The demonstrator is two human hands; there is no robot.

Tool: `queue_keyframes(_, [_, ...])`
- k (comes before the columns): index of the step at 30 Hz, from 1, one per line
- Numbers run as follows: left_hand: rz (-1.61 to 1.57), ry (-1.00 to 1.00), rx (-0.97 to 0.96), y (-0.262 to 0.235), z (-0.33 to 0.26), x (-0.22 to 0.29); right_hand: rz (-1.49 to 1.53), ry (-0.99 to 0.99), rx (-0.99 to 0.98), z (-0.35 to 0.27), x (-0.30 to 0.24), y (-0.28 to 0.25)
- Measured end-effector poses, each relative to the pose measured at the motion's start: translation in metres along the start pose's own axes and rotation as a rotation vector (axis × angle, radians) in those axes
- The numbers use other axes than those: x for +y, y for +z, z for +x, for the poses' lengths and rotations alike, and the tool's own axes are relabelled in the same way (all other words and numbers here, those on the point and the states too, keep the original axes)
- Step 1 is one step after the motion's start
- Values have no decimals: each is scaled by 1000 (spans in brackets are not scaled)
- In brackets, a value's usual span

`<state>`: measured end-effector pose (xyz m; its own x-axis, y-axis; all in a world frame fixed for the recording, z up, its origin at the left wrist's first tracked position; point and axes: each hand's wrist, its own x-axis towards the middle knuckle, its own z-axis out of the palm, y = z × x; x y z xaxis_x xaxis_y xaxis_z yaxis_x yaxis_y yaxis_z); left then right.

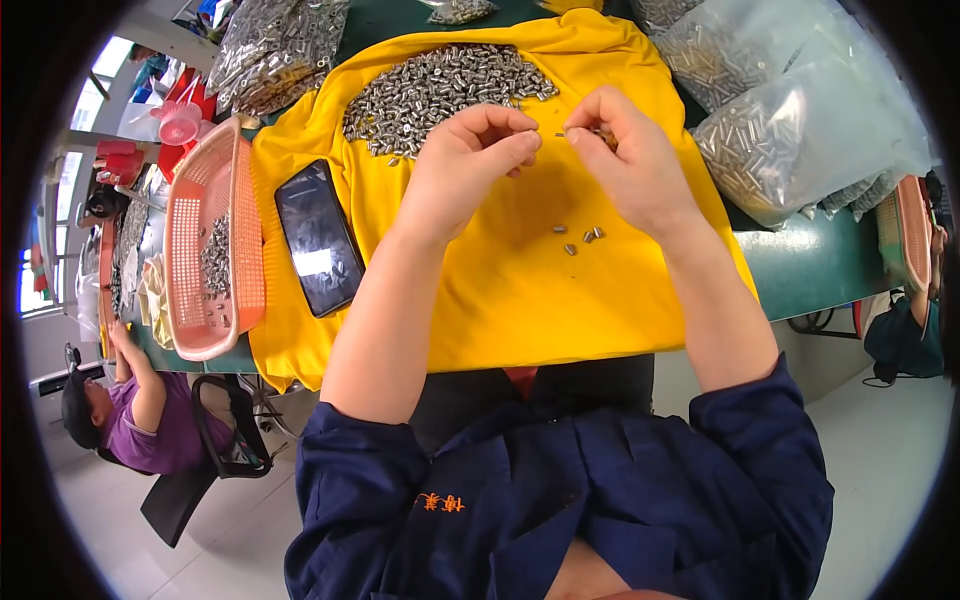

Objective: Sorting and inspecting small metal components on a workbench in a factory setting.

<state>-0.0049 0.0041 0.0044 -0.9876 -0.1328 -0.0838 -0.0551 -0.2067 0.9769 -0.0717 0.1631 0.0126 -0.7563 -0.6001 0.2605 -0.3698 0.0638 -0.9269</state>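
Note:
Over a yellow cloth (500, 290), my left hand (470, 165) and my right hand (625, 155) meet fingertip to fingertip. Each pinches a small metal part; the parts are mostly hidden by my fingers. A heap of small silvery metal pieces (440, 90) lies on the cloth just beyond my hands. A few loose metal pieces (582, 238) rest on the cloth below my right hand.
A dark phone (318, 238) lies on the cloth's left side. An orange plastic basket (195, 300) with several metal pieces stands left of it. Clear bags of metal parts (790, 110) sit at the right and top left. Another person (130, 410) sits at lower left.

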Motion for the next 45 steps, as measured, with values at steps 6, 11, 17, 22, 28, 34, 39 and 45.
queue_keyframes(6, [-377, -54, -82, 4, 0, -3, 69, -33, -21, -2, -1, 0])
queue_keyframes(11, [-349, -55, -81, 6, -1, -5, 182, 4, -94, -2, -3, -2])
queue_keyframes(17, [-285, -23, -68, 6, -1, -8, 5, -101, -39, -4, -8, -1])
queue_keyframes(22, [-94, 37, -57, 7, -1, -7, -189, -147, -47, -4, -8, 1])
queue_keyframes(28, [-80, 25, -1, 6, 2, -7, 220, 31, -62, 1, 4, 1])
queue_keyframes(34, [688, 87, -166, 16, -7, -3, 433, 171, 76, 8, 9, -18])
queue_keyframes(39, [860, 321, -405, 25, -15, 0, 269, 88, 100, 6, 5, -16])
queue_keyframes(45, [972, 326, 5, -1, 6, 16, 189, 72, 95, 7, 9, -16])
